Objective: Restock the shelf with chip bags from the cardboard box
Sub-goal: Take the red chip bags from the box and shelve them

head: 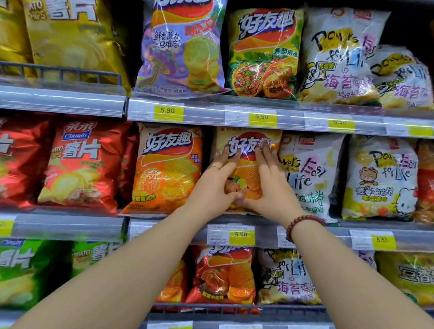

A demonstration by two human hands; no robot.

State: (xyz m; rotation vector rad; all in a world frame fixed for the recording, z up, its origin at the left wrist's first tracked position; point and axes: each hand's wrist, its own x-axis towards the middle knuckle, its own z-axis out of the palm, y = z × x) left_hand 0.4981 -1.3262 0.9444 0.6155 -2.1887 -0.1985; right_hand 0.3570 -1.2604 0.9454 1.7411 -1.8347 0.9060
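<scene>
A yellow-orange chip bag (248, 146) stands upright on the middle shelf (341, 222), between an orange bag (167, 168) and a white bag (310, 171). My left hand (215, 182) lies flat on the bag's left half, fingers straight and pointing up. My right hand (270, 184) presses its right half the same way, with a red bead bracelet at the wrist. Both thumbs meet low on the bag's front. The cardboard box is out of view.
Shelves above and below are packed with bags: yellow and purple ones on top, red bags (81, 164) at left, green ones (17, 273) lower left. Yellow price tags (241, 235) line the shelf rails. A wire guard (54, 72) fronts the upper-left shelf.
</scene>
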